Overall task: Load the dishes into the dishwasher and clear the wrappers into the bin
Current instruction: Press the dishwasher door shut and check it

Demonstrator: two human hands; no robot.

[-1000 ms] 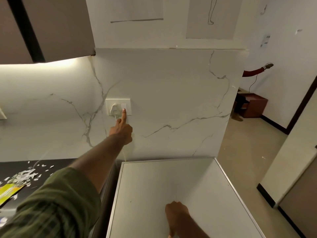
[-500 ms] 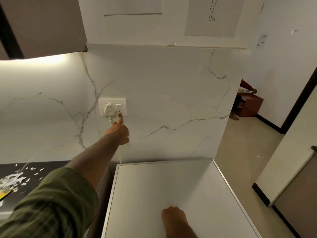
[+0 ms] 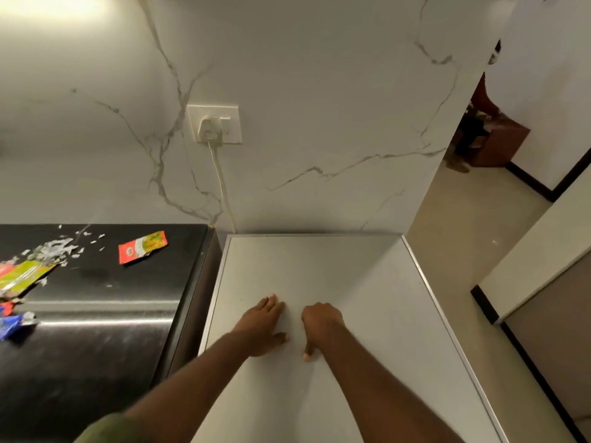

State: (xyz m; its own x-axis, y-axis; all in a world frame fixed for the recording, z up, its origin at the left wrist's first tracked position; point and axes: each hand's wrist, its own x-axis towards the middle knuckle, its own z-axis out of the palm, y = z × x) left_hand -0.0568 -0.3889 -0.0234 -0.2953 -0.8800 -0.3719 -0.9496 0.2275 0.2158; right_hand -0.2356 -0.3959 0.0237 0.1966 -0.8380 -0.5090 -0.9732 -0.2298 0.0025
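Both hands lie on the flat white top of the dishwasher. My left hand lies flat on it with straight fingers. Just to its right, my right hand rests there with fingers curled under and the thumb pressed down, holding nothing. On the black counter to the left lie wrappers: a red and green sachet, a yellow-green wrapper, a blue wrapper at the left edge, and several torn silver scraps.
A white wall socket on the marble wall holds a plug, its cord running down behind the appliance. A narrow gap separates counter and appliance. Tiled floor opens to the right, with a brown box farther back.
My left hand left the wall switch and came down flat onto the appliance top beside my right hand. The view tilted down, bringing the counter's wrappers into sight.
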